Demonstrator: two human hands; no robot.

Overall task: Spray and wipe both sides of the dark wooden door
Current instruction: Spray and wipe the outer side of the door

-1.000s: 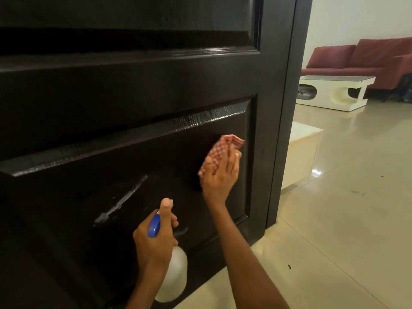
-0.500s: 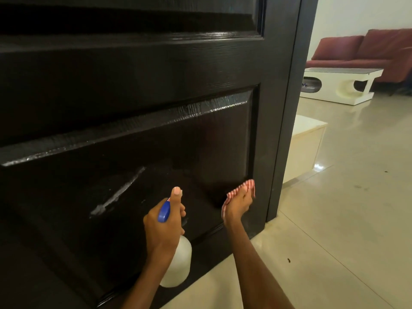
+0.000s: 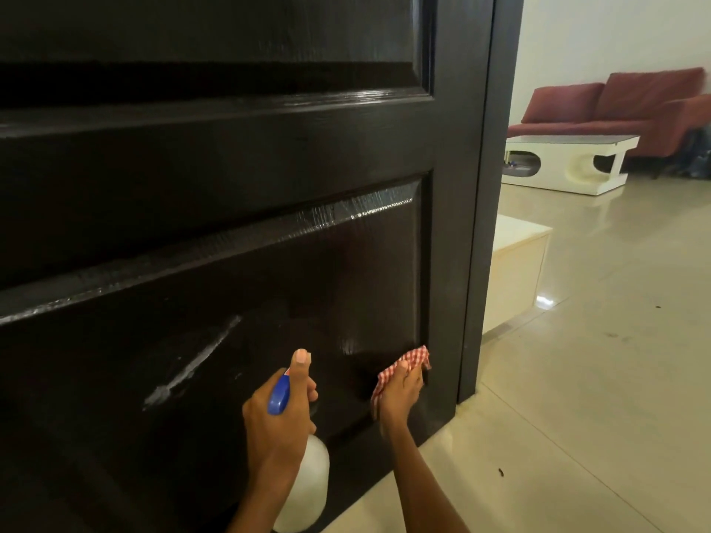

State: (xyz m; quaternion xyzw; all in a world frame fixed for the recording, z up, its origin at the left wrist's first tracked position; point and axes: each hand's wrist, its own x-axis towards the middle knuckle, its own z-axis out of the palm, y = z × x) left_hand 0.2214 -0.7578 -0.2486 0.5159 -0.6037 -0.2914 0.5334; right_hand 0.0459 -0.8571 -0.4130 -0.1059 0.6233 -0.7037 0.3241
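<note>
The dark wooden door fills the left and middle of the head view, with a pale streak of wetness on its lower panel. My left hand grips a white spray bottle with a blue head, held close to the lower panel. My right hand presses a red-and-white checked cloth flat against the panel's lower right corner, near the door's edge.
Glossy cream floor tiles stretch to the right of the door's edge. A low cream block stands just behind the door. Farther back are a white coffee table and a dark red sofa.
My right hand has slid the cloth down the panel from mid height to its lower right corner. My left hand and the bottle have stayed almost in place.
</note>
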